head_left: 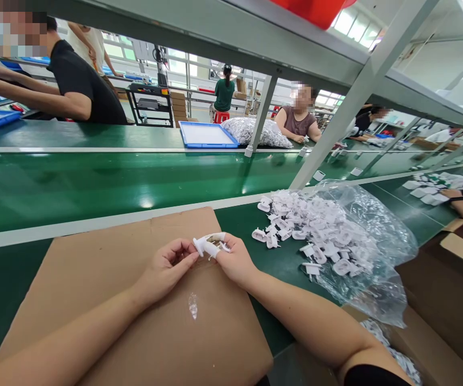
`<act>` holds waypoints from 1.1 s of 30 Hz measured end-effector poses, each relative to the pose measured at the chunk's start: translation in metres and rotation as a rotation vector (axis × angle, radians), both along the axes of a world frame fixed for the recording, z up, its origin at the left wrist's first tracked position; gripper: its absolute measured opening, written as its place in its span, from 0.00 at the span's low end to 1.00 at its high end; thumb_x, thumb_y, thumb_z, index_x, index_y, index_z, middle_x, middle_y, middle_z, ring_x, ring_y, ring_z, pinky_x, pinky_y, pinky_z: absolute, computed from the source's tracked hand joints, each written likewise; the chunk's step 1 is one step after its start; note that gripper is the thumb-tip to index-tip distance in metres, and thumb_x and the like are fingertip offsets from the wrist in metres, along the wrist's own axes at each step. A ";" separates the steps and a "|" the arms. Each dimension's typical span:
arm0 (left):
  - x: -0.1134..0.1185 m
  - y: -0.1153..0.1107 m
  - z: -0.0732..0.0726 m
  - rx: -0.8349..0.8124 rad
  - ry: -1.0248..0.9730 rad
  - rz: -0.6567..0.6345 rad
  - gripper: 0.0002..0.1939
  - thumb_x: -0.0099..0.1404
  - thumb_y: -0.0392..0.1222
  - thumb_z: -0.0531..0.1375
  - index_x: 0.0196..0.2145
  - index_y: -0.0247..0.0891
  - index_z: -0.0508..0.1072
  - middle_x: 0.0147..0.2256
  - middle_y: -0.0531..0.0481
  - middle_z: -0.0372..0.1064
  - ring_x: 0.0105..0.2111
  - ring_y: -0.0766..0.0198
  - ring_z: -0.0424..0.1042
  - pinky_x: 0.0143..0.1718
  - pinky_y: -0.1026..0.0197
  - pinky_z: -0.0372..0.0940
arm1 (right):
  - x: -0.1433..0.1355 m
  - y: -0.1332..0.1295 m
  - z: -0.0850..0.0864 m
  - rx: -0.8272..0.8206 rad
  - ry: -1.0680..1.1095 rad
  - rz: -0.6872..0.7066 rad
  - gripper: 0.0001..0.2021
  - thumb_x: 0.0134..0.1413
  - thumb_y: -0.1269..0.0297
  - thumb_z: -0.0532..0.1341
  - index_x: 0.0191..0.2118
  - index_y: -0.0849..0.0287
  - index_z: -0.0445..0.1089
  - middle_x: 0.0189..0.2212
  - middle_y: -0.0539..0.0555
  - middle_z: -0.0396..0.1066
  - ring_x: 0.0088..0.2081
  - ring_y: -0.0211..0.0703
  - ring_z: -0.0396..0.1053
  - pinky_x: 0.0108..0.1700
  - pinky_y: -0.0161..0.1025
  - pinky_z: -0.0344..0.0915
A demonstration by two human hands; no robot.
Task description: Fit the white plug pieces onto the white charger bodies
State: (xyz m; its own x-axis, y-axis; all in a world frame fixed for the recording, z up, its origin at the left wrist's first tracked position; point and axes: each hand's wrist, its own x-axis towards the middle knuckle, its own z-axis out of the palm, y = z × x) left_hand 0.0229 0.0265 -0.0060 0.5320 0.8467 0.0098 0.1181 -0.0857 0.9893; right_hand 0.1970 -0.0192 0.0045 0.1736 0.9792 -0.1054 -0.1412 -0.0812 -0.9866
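Bare forearms (78, 332) reach in from the lower corners, the left one over a flat brown cardboard sheet (126, 327) lying on the green work surface (235, 214). Above the sheet, the left hand (169, 268) pinches the rim of a small white plastic piece (199, 247) between thumb and fingers. The right hand (237, 262), white covers on its thumb and a fingertip, is curled closed at the piece's other side; its exact grip is hard to tell. A clear plastic scrap (193, 306) lies on the sheet. To the right, similar white parts (323, 225) are heaped on a clear plastic bag (392, 236), beside an open carton (436, 305). Across the line sits a blue-rimmed tray (209, 145).
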 end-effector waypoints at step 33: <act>0.001 0.001 -0.006 0.049 -0.001 -0.001 0.16 0.62 0.54 0.63 0.34 0.38 0.71 0.30 0.52 0.69 0.28 0.67 0.64 0.29 0.65 0.59 | 0.000 0.002 -0.006 -0.013 -0.014 -0.022 0.15 0.39 0.58 0.70 0.35 0.60 0.76 0.31 0.52 0.76 0.28 0.36 0.66 0.31 0.35 0.62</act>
